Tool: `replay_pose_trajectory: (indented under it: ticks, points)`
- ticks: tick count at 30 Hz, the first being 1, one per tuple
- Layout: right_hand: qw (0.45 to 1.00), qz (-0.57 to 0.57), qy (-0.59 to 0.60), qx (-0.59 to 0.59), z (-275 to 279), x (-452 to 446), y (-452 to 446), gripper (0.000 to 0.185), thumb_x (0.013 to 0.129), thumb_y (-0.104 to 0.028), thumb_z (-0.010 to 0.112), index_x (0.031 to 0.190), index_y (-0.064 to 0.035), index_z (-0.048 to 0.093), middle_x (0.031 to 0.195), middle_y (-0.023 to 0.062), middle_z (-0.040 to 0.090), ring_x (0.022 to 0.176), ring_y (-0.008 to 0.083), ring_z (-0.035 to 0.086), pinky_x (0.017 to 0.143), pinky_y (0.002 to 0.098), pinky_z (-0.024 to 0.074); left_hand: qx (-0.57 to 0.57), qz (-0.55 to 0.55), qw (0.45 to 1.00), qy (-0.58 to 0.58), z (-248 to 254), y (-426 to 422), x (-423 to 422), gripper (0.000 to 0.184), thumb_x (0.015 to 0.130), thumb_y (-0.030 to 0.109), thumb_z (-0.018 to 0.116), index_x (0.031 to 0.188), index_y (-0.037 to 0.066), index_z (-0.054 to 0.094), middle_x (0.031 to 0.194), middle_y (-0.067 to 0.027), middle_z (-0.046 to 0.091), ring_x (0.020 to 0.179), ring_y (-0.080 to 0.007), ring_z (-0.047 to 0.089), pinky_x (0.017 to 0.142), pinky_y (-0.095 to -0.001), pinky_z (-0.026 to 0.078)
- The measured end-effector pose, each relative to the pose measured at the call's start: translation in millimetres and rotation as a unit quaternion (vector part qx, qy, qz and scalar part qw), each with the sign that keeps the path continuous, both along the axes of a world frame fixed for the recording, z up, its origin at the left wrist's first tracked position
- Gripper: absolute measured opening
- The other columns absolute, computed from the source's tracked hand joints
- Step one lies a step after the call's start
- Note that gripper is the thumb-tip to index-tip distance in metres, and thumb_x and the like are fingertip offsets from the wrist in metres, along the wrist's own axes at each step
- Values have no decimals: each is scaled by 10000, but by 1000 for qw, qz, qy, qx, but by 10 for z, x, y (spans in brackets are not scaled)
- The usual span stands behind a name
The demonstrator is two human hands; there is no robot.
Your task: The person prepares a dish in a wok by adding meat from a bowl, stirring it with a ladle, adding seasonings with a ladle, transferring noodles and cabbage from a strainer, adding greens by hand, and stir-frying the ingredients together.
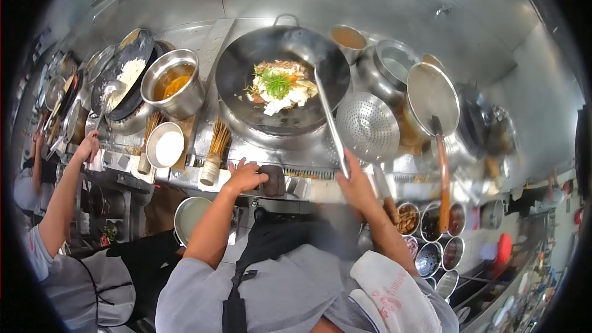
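My right hand (354, 180) is closed around the long metal handle of a wok ladle (329, 114). Its head is inside the large black wok (240, 61), blurred near the right wall. In the wok lies a heap of food (280, 83): white pieces, shredded green leaves, and orange and brown bits. Nothing is held in my left hand (245, 176), which rests at the stove's front edge with fingers apart. Its thumb touches or lies beside a dark square pad (272, 180). Just beyond those fingers stands a bamboo wok brush (217, 148).
Right of the wok are a perforated skimmer (367, 124), a wood-handled strainer (433, 98) and pots. On the left stand a steel pot of oil (174, 80) and a white bowl (168, 148). A co-worker's hand (88, 147) holds a ladle at another wok (126, 80).
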State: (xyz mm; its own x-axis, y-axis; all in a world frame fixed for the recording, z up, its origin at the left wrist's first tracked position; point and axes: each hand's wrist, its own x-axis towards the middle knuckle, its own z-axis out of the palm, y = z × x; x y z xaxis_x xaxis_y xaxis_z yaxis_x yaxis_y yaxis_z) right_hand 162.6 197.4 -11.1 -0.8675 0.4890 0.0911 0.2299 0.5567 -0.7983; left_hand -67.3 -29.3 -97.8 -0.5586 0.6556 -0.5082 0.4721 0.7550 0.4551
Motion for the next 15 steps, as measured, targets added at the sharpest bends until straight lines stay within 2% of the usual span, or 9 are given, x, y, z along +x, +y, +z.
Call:
replay_pose_trajectory:
  ticks: [2, 5, 6, 7, 8, 9, 10, 14, 15]
  points:
    - [999, -9, -8, -39, -233, 151, -56, 618, 843, -90, 555, 1399, -58, 288, 1235, 298, 493, 1089, 467, 513, 900, 439, 433, 25, 31, 999, 12, -51, 119, 106, 625, 724, 466, 527, 1163, 26, 587, 1305, -158, 513, 1364, -362, 235, 1092, -582, 68]
    - [998, -10, -31, -48, -401, 294, -128, 635, 833, -82, 561, 1402, -64, 279, 1203, 311, 500, 1071, 478, 513, 889, 440, 437, 20, 47, 997, 59, -19, 312, 333, 625, 747, 470, 502, 1158, 5, 573, 1253, -199, 537, 1348, -361, 266, 1101, -559, 65]
    - [998, -14, -27, -58, -422, 323, -157, 638, 833, -82, 559, 1404, -65, 276, 1200, 314, 499, 1070, 481, 512, 887, 439, 438, 15, 52, 995, 83, 146, 375, 444, 597, 757, 428, 528, 1155, -17, 550, 1192, -236, 561, 1256, -365, 410, 1083, -493, 224]
    - [997, -18, -22, -67, -436, 350, -181, 640, 832, -81, 557, 1405, -66, 272, 1197, 317, 497, 1068, 484, 511, 885, 438, 439, 8, 49, 995, 84, 209, 421, 507, 597, 757, 428, 528, 1155, -17, 550, 1192, -236, 561, 1256, -365, 410, 1083, -493, 224]
    - [997, -20, -20, -72, -438, 359, -201, 640, 832, -81, 557, 1405, -66, 272, 1197, 317, 497, 1068, 484, 511, 885, 438, 439, 35, 64, 997, 31, 268, 463, 547, 584, 751, 395, 554, 1162, -19, 535, 1167, -247, 569, 1186, -368, 472, 1032, -455, 308]
    - [995, -16, -30, -92, -428, 363, -220, 645, 836, -66, 552, 1412, -55, 263, 1259, 275, 462, 1137, 408, 493, 944, 396, 402, 61, 80, 995, -22, 305, 500, 585, 575, 745, 362, 580, 1170, -20, 519, 1143, -257, 577, 1115, -371, 534, 980, -416, 391]
    - [993, -12, -40, -110, -415, 366, -233, 650, 840, -51, 547, 1419, -45, 254, 1321, 232, 426, 1205, 332, 475, 1003, 354, 365, 83, 67, 994, -7, 333, 523, 638, 609, 712, 277, 638, 1211, -24, 457, 1116, -264, 584, 1014, -382, 588, 879, -389, 465]
    - [985, -9, -66, -158, -395, 387, -203, 659, 838, -50, 548, 1423, -57, 247, 1299, 233, 434, 1173, 341, 496, 984, 360, 383, 168, 90, 981, 19, 268, 546, 738, 819, 655, 235, 701, 1339, -21, 329, 1122, -277, 566, 1034, -376, 575, 904, -391, 452]
    - [988, -5, -54, -147, -438, 394, -182, 660, 836, -49, 548, 1424, -60, 246, 1283, 233, 444, 1166, 340, 500, 977, 362, 387, 166, 90, 982, 20, 220, 547, 735, 819, 655, 235, 701, 1339, -21, 329, 1122, -277, 566, 1034, -376, 575, 904, -391, 452]
